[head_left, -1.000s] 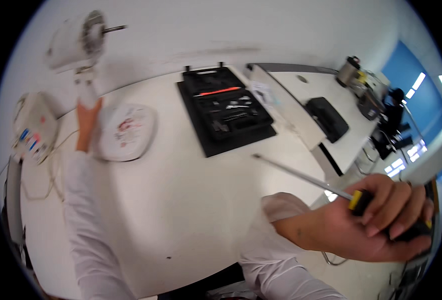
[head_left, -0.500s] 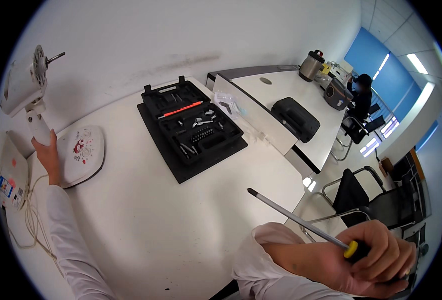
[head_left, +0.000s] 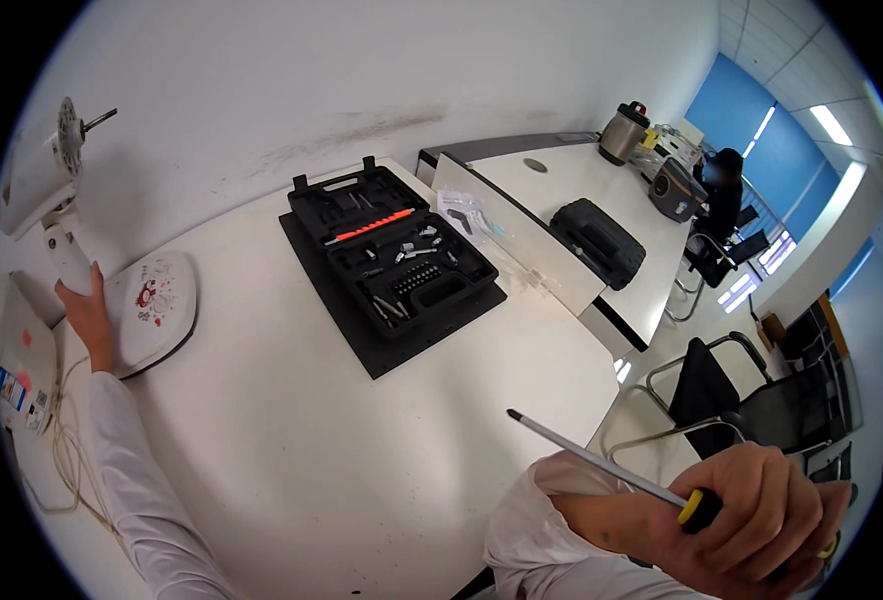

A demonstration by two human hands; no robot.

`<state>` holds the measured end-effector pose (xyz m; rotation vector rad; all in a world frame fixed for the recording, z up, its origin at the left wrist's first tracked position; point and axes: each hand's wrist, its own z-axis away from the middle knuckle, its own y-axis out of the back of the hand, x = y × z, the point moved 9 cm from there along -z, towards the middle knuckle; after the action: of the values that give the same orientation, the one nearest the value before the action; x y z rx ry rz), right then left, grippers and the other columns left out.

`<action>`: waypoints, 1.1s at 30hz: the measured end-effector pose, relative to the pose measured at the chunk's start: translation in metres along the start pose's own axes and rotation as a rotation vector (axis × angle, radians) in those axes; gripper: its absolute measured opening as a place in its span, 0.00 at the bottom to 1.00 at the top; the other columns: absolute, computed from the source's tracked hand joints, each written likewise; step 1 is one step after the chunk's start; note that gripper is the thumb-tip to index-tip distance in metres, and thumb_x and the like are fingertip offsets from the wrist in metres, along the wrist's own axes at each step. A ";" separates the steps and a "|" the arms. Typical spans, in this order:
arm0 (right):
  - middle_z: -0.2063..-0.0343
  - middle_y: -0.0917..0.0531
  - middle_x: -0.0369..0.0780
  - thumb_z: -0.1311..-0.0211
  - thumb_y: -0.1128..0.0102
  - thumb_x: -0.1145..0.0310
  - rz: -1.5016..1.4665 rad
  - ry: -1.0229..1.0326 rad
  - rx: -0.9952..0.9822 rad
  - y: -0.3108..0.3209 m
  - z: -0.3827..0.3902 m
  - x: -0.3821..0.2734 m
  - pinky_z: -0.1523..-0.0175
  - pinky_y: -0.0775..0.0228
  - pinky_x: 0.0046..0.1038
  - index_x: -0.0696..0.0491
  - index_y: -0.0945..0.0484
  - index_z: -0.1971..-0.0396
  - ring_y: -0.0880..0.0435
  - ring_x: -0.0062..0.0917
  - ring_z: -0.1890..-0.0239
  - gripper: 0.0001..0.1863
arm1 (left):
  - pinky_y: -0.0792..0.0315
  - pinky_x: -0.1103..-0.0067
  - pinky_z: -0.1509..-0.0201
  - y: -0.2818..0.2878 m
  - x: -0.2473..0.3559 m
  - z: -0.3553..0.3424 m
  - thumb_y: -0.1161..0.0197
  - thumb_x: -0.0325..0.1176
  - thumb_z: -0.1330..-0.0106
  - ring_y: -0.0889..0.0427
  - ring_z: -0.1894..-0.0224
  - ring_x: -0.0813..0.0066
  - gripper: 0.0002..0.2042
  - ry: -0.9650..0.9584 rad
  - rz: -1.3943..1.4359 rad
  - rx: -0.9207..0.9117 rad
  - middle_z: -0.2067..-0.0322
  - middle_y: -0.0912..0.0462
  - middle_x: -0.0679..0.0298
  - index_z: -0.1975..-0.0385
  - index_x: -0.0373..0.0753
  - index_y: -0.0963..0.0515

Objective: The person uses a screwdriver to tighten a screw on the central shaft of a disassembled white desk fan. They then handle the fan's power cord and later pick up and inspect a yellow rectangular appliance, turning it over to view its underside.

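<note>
At the far left stands a white electric fan (head_left: 34,175) with no blades or guard. Its metal shaft sticks out of the motor toward the right. My left hand (head_left: 87,312) is closed around the fan's neck, just above the white base (head_left: 162,300) with its red printed pattern. At the lower right, my right hand (head_left: 762,515) grips a screwdriver (head_left: 602,462) by its black and yellow handle. The long metal shank points up and left, its dark cross tip in the air well away from the fan.
An open black tool case (head_left: 442,285) with sockets, bits and an orange-red rod lies on a black board (head_left: 397,355). Plastic bags (head_left: 472,215) lie beside it. A low partition divides off another desk, with a closed black case (head_left: 599,240). Chairs (head_left: 707,390) and a seated person are at right.
The whole view has shifted slightly, so the tool case appears a little farther right. My right hand with the screwdriver sits slightly lower and farther right. The left hand keeps its grip.
</note>
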<state>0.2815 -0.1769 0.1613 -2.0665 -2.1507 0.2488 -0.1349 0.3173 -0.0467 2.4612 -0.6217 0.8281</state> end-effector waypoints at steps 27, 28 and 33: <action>0.91 0.35 0.28 0.37 0.47 0.65 -0.127 -0.057 0.197 0.021 0.007 0.037 0.92 0.45 0.08 0.48 0.36 0.74 0.40 0.06 0.95 0.09 | 0.35 0.71 0.44 -0.017 -0.039 -0.032 0.39 0.52 0.42 0.27 0.48 0.52 0.35 -0.086 -0.078 0.062 0.52 0.27 0.43 0.45 0.28 0.38; 0.91 0.35 0.29 0.38 0.46 0.66 -0.121 -0.029 0.211 0.021 0.003 0.036 0.92 0.45 0.09 0.48 0.36 0.75 0.41 0.07 0.95 0.09 | 0.35 0.71 0.44 -0.030 -0.035 -0.029 0.39 0.52 0.42 0.27 0.48 0.52 0.35 -0.083 -0.039 0.034 0.52 0.27 0.43 0.45 0.28 0.38; 0.93 0.36 0.29 0.39 0.46 0.69 -0.146 0.006 0.304 0.031 0.006 0.039 0.92 0.45 0.11 0.48 0.37 0.78 0.43 0.09 0.96 0.11 | 0.36 0.71 0.44 -0.026 -0.050 -0.040 0.41 0.52 0.41 0.28 0.48 0.53 0.34 -0.124 -0.058 0.077 0.50 0.28 0.46 0.46 0.29 0.37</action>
<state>0.3090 -0.1367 0.1482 -1.7342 -2.0954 0.5143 -0.1737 0.3726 -0.0581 2.6032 -0.5680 0.6940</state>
